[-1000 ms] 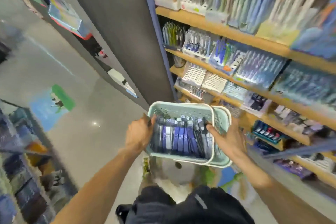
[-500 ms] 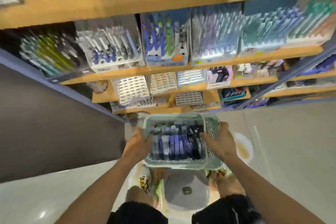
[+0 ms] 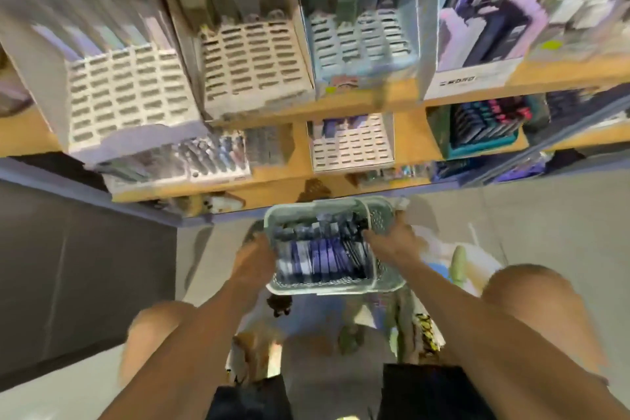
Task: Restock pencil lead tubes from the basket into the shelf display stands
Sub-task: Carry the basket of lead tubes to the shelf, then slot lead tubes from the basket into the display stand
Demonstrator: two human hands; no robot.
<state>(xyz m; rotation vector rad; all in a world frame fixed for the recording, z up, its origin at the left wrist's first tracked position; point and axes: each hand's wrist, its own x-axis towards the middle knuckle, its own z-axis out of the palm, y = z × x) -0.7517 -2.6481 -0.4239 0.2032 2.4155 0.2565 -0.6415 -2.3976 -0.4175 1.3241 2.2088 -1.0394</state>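
You hold the basket (image 3: 335,286) in front of the shelf (image 3: 358,106), just below its lowest board. Inside it, the pencil lead tubes (image 3: 320,257) lie packed side by side in blue, purple and dark tones, their long axes running from you toward the shelf. The basket is pale green perforated plastic, rectangular with rounded corners. Your left hand (image 3: 254,262) grips its left rim; your right hand (image 3: 392,242) grips the right rim, fingers (image 3: 370,235) curled over the edge. On the wooden shelf above the basket, slotted white display stands (image 3: 131,95) tilt toward you, many slots bare. Everything is motion-blurred.
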